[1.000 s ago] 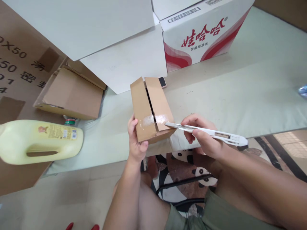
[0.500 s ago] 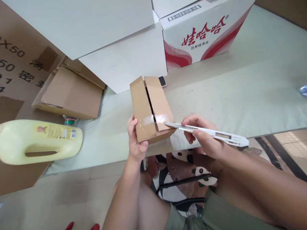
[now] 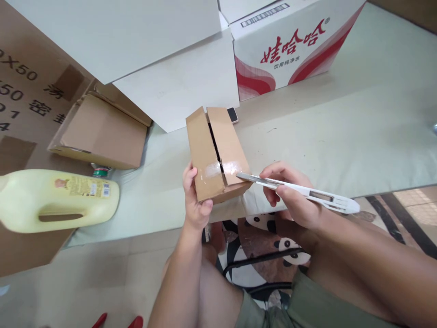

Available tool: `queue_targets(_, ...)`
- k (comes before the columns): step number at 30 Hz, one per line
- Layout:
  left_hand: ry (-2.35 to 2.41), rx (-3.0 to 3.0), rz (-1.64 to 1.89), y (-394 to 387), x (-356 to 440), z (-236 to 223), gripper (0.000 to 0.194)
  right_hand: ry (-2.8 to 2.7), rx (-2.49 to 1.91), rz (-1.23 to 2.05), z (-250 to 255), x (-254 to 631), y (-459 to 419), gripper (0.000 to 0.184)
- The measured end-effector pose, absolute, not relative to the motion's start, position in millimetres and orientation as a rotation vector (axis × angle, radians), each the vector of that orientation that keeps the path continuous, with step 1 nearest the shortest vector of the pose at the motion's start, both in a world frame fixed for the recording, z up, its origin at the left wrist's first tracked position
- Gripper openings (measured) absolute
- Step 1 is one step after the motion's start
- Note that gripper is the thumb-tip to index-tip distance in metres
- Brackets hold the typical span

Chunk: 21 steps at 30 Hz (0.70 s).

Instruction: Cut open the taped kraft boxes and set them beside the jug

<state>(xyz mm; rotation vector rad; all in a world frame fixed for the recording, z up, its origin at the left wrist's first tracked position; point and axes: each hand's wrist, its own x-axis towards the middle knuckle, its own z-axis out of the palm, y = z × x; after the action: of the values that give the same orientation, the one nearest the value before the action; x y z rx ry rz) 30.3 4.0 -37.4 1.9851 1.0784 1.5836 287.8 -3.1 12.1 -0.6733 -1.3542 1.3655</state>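
At the box (image 3: 228, 141), knife (image 3: 303, 189) nearly unmoved

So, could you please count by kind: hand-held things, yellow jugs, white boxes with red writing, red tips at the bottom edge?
Cardboard box in left hand: 1
Cutter knife in right hand: 1
Yellow jug: 1
White box with red writing: 1
Red tips: 2
Total: 6

- We look from the person's own head, forward and down — over the shorts (image 3: 317, 298) onto the table (image 3: 324, 125).
- We are near: the left hand (image 3: 196, 198) and right hand (image 3: 300, 202) fall near mid-view, with the white-and-red carton (image 3: 290, 57) farther off — at the top edge.
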Motion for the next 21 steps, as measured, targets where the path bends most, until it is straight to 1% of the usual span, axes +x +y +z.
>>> queue_targets(21,1.089,1.956,1.592,5.4,31.7,-37.5,0.071,-1.445,-0.694,1.366,5.5,294.5,-4.8,0.019)
